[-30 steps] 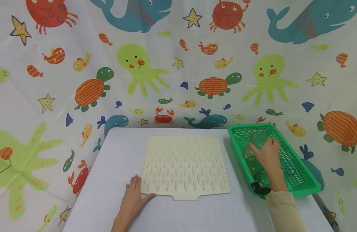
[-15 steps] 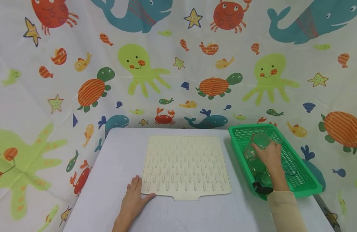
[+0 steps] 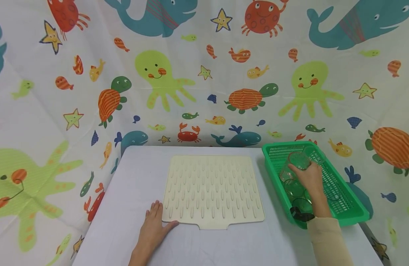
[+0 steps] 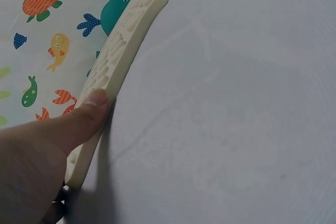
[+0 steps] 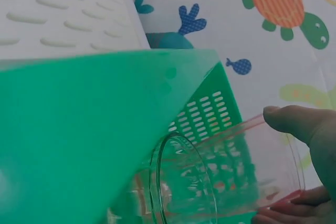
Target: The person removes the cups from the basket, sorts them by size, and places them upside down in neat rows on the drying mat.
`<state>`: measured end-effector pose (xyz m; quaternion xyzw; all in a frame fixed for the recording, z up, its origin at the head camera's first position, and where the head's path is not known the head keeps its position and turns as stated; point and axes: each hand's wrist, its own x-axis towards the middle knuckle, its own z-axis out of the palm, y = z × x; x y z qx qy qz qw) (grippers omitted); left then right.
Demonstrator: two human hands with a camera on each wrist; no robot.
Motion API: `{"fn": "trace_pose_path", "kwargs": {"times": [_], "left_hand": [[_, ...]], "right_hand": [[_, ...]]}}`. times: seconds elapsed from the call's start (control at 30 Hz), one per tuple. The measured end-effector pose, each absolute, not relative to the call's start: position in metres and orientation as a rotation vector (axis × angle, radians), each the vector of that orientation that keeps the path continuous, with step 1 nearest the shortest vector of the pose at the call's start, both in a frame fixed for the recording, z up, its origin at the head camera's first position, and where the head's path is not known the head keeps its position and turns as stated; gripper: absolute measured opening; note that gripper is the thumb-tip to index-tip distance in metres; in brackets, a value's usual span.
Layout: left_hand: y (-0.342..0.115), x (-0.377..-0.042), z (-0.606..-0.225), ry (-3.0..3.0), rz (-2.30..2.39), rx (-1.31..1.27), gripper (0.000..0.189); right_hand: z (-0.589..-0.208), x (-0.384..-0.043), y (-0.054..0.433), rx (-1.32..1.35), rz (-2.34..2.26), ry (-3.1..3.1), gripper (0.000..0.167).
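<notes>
My right hand grips a clear glass tumbler inside the green plastic basket on the right. In the right wrist view the thumb lies on one side of the pink-tinted tumbler and the fingers on the other; it lies tilted beyond a second glass. My left hand rests at the near left corner of a cream ridged draining board, fingers straight along its side. In the left wrist view the thumb of the left hand presses on the board's edge.
More clear glasses stand along the basket's left side. Both board and basket sit on a white-covered table, the basket near its right edge. Behind hangs a curtain printed with sea animals.
Both hands stay almost where they were, the right one still holding the tumbler. The left part of the curtain has shifted to the right.
</notes>
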<state>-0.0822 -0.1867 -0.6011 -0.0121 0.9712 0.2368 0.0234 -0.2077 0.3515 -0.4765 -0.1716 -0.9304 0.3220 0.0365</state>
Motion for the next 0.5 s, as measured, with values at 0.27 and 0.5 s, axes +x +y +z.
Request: {"fn": "trace_pose_path", "kwargs": {"times": [0.27, 0.5], "left_hand": [[-0.188, -0.083, -0.6, 3.012, 0.724, -0.028, 0.106], [-0.187, -0.082, -0.6, 3.041, 0.724, -0.03, 0.107]], "right_hand": [[-0.479, -0.206, 0.346, -0.468, 0.898, -2.749, 0.058], [-0.466, -0.204, 0.338, -0.461, 0.92, -2.706, 0.06]]}}
